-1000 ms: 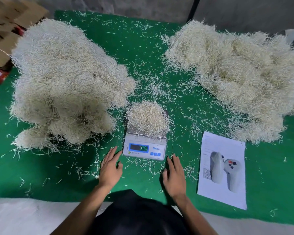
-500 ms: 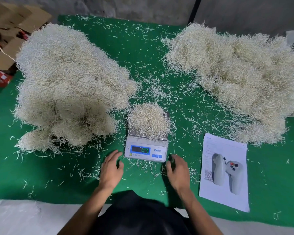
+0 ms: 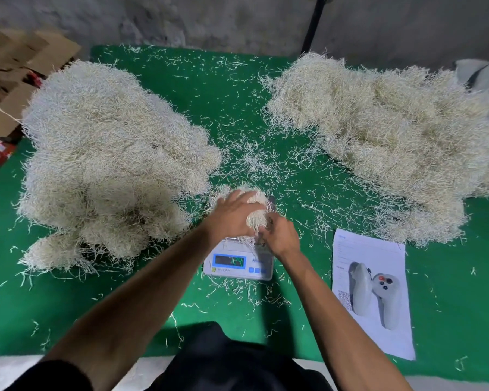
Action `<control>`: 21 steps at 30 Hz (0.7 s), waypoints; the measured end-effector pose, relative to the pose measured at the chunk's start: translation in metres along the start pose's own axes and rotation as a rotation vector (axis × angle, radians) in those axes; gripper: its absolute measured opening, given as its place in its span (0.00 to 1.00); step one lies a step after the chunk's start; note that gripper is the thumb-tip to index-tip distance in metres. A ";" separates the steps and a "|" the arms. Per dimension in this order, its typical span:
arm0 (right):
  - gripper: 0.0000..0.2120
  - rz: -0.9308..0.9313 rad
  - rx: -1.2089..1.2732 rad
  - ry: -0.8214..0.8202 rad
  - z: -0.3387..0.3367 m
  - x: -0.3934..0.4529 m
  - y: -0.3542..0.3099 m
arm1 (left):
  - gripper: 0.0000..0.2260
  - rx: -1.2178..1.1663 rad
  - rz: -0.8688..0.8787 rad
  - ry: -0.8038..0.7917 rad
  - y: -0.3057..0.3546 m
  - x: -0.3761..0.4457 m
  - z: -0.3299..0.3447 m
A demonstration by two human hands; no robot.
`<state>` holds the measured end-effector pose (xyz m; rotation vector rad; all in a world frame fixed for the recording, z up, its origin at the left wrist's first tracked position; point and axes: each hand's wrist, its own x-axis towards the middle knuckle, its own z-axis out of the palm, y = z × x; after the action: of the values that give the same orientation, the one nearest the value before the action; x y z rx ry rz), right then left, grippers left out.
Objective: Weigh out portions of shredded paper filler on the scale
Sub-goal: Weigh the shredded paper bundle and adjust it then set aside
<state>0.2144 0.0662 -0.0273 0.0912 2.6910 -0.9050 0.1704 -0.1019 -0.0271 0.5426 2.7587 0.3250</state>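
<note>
On the green tabletop (image 3: 266, 86), near its front edge, both hands are gripping the small clump of pale shredded paper (image 3: 256, 211) sitting on the white scale (image 3: 239, 261): left hand (image 3: 232, 214) over it, right hand (image 3: 278, 234) beside.

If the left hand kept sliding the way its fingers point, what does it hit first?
The left hand points up-right over the small clump of shredded paper on the white digital scale. Beyond that lie loose shreds on green cloth, then probably the large right pile; depth unclear.
</note>
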 end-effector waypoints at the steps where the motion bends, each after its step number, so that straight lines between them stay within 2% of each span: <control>1: 0.07 -0.006 0.034 0.005 -0.005 0.000 0.000 | 0.34 0.010 -0.005 0.011 0.001 0.004 0.003; 4: 0.11 -0.010 0.211 0.014 -0.028 -0.002 -0.007 | 0.29 -0.055 -0.035 0.120 0.002 0.008 0.011; 7: 0.07 -0.020 0.328 0.047 -0.051 -0.010 -0.017 | 0.27 -0.204 -0.086 0.177 0.005 0.009 0.010; 12: 0.05 -0.146 0.324 0.127 -0.065 -0.038 -0.031 | 0.26 -0.267 -0.074 0.190 0.012 0.014 -0.010; 21: 0.04 -0.193 0.380 0.259 -0.070 -0.069 -0.020 | 0.27 -0.215 -0.063 0.265 0.026 0.023 -0.032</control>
<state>0.2590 0.0943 0.0584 0.0313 2.7543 -1.5545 0.1477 -0.0737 0.0036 0.3798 2.9327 0.7160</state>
